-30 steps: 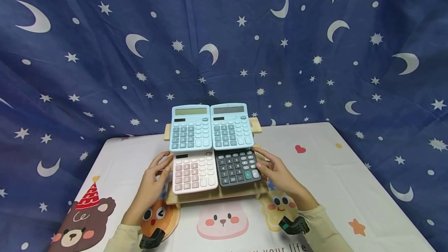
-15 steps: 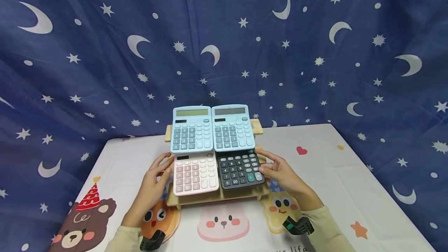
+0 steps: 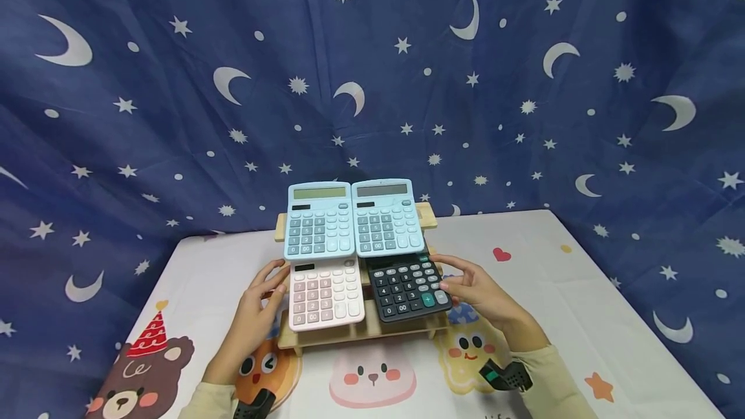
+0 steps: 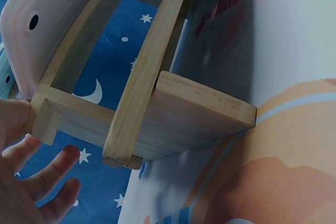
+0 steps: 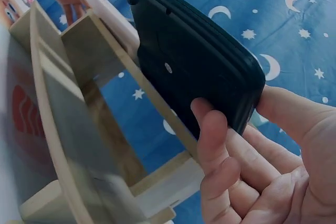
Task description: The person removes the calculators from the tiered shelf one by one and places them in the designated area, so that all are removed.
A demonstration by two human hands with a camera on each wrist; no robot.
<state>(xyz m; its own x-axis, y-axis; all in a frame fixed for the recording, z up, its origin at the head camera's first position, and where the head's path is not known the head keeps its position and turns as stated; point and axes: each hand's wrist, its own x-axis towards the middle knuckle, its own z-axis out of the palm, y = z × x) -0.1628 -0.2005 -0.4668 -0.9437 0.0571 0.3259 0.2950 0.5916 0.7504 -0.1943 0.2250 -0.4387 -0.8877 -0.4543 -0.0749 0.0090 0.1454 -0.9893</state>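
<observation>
My right hand grips a black calculator by its right edge, with the thumb on the front side and fingers against its back. This calculator is tilted, its lower end swung out from the wooden rack. Beside it on the lower tier leans a pale pink calculator. My left hand rests at the rack's left side, next to the pink calculator. In the left wrist view, one digit touches the rack's corner while the other fingers spread loosely below.
Two light blue calculators, a left one and a right one, stand on the upper tier, just above the lower pair. The rack stands on a cartoon-print tablecloth. A blue curtain with moons and stars hangs behind.
My right hand has drawn the black calculator rightward and forward, opening a gap between it and the pink one. My left hand has stayed at the rack's left side.
</observation>
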